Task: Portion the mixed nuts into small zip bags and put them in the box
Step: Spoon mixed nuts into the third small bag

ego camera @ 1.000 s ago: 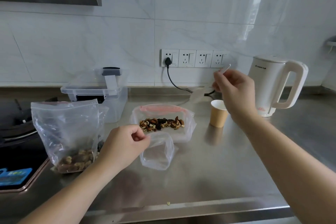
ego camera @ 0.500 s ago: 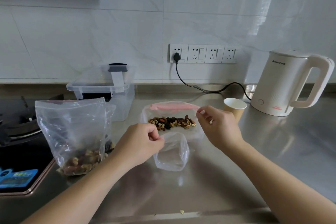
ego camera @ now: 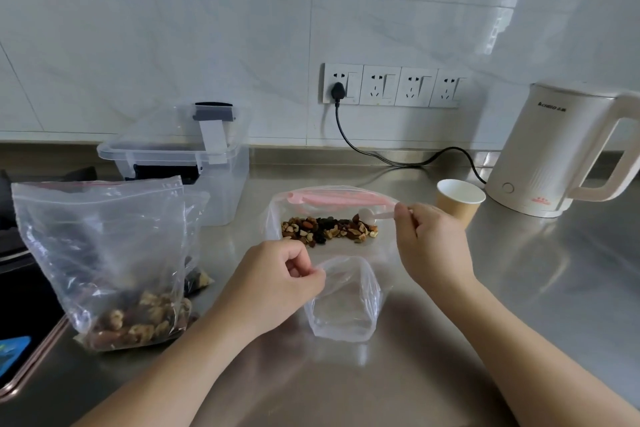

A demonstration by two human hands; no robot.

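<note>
My left hand [ego camera: 273,282] pinches the rim of the small zip bag [ego camera: 343,302], standing open on the counter [ego camera: 519,288]. My right hand [ego camera: 431,239] grips a white spoon [ego camera: 372,214] over the mixed nuts [ego camera: 329,227] in the pink-zip bag [ego camera: 332,198]. The clear box [ego camera: 187,156] sits lidded, rear left.

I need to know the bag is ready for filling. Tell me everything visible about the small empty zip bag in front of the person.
The small zip bag is clear, thin, crinkled plastic and looks empty. It stands roughly upright on the steel counter with its mouth held open toward the nuts. The left hand pinches its near left rim between curled fingers. Nothing else visibly touches it; the right hand is apart, holding a small white spoon.
</note>
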